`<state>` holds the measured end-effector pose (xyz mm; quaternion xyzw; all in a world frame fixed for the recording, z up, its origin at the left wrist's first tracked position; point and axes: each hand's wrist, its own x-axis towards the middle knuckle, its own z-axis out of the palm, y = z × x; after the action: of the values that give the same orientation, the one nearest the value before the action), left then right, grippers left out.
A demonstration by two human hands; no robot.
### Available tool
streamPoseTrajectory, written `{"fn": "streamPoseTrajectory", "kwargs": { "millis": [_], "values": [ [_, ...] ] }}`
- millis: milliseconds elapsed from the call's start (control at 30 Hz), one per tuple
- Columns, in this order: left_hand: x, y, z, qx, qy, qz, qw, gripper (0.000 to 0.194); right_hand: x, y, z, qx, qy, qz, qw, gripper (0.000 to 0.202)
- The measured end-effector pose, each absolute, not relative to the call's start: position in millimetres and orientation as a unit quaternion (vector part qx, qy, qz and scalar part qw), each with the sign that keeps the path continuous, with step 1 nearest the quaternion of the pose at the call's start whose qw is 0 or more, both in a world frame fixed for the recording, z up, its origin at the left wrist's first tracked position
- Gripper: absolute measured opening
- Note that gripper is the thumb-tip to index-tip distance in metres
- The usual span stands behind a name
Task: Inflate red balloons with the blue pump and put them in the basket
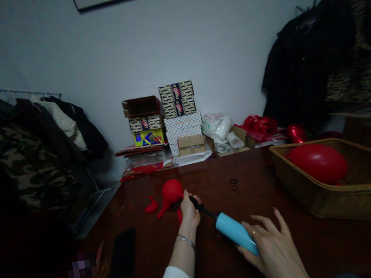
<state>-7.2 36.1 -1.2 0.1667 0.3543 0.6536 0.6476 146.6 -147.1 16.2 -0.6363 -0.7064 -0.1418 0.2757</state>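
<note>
My left hand (190, 208) is closed at the neck of a small, partly filled red balloon (172, 191), where it meets the black nozzle end of a balloon pump (235, 233). My right hand (275, 249) grips the pump's light blue barrel between thumb and index finger, with the other fingers lifted away. The pump lies slantwise between both hands, its black rod (208, 212) showing. Just left of the balloon, a limp red balloon (151, 205) rests on the table. Another red piece is partly hidden behind my left wrist.
A wicker basket (344, 205) at the right holds a large inflated red balloon (318, 163). On the dark wooden table (246, 167) are a black phone (122, 257) and two dark rings (234, 184). Stacked boxes (184, 132) stand along the wall. Clothes hang on both sides.
</note>
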Motion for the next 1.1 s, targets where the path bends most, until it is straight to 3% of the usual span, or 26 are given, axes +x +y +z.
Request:
{"fn": "streamPoseTrajectory", "kwargs": {
  "millis": [300,633,1100],
  "values": [
    [16.9,23.8,-3.4,0.182,0.356,0.633,0.663,0.039,131.2,-124.3,24.0,-0.656,-0.701,-0.149,0.239,0.034],
    [14.7,24.0,-6.0,0.183,0.373,0.623,0.663,0.031,129.2,-134.9,16.6,-0.653,-0.705,-0.128,0.246,0.039],
    [10.6,32.5,0.7,0.211,0.354,0.616,0.671,0.035,167.8,-164.1,-12.2,-0.604,-0.724,-0.191,0.273,0.04]
  ]
}}
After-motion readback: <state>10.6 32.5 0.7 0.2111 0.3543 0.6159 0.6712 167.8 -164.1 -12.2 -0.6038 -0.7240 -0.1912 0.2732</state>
